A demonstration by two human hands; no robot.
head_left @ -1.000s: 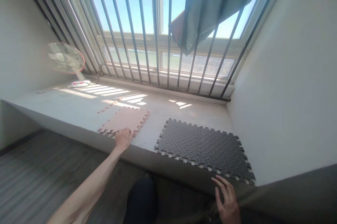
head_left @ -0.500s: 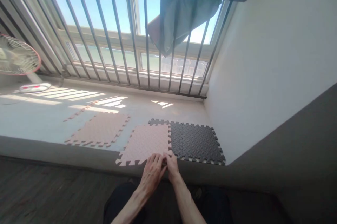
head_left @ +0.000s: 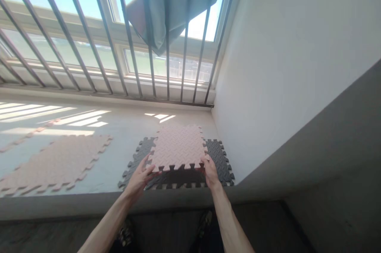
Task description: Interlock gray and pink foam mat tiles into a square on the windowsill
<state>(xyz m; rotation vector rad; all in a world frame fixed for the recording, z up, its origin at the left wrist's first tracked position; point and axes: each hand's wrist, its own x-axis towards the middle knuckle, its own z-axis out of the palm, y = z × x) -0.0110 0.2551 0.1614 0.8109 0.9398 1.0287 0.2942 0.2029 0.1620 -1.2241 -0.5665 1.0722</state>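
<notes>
Apparently a placing step is in hand: the left hand (head_left: 137, 179) and right hand (head_left: 210, 171), set apart, grip the near corners of a pink foam tile (head_left: 178, 146) over the dark foam mat (head_left: 219, 158) on the ledge (head_left: 127, 126); settling it probably calls for level, even lowering

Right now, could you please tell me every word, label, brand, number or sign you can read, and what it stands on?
There are none: no legible text shows in this view.
The held pale pink square foam tile and the dark grey interlocking foam mat beneath it show only texture.
The draped grey-green cloth bears no readable mark.
</notes>
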